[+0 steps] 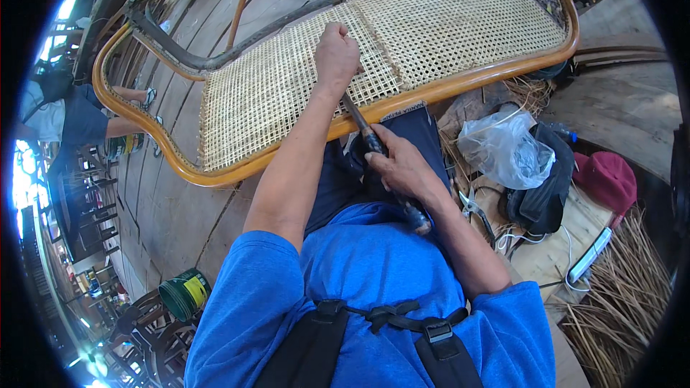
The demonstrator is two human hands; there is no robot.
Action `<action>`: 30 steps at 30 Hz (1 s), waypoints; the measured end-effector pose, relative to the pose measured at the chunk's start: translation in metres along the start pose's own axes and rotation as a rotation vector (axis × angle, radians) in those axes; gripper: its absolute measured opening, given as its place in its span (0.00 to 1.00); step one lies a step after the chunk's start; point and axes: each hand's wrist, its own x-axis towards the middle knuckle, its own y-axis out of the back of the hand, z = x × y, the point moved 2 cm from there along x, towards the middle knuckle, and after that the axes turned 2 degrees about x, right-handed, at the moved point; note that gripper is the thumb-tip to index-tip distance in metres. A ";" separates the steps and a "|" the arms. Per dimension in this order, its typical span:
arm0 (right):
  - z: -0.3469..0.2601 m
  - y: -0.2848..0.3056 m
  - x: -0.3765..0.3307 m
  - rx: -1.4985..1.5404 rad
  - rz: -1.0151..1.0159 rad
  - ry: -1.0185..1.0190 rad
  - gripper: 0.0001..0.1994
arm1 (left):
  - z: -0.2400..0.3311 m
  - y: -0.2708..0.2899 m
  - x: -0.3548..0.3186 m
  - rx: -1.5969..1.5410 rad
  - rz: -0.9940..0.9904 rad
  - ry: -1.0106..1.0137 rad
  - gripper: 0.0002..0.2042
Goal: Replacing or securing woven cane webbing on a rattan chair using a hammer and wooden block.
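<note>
Cane webbing in a pale open weave stretches across a curved, varnished rattan frame lying over my lap. My left hand is closed in a fist on or just above the webbing, left of a seam down its middle. What it grips is hidden, though a small dark bit shows at its right edge. In my right hand is a long rod-like tool with a dark, wrapped handle. Its slim shaft slants up past the frame's front rail toward my left wrist, where its far end is hidden.
At the right lie a clear plastic bag, a black bag, pliers, a maroon cap and a pile of cane strips. A green can stands lower left. Another person's legs show at far left.
</note>
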 end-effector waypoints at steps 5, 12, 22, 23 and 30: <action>-0.007 0.011 0.017 0.095 -0.083 -0.031 0.22 | -0.004 -0.008 0.005 0.006 -0.066 0.023 0.07; 0.002 0.010 -0.018 -0.075 0.026 0.012 0.23 | 0.014 0.007 -0.003 0.020 0.027 -0.046 0.06; 0.018 0.004 -0.018 -0.010 0.091 0.133 0.24 | 0.022 0.000 -0.017 -0.010 0.066 -0.092 0.07; 0.017 0.005 -0.017 -0.004 0.095 0.118 0.24 | 0.024 0.000 -0.019 -0.038 0.068 -0.069 0.07; 0.015 0.009 -0.019 0.025 0.081 0.088 0.24 | 0.027 0.003 -0.028 -0.032 0.037 -0.098 0.07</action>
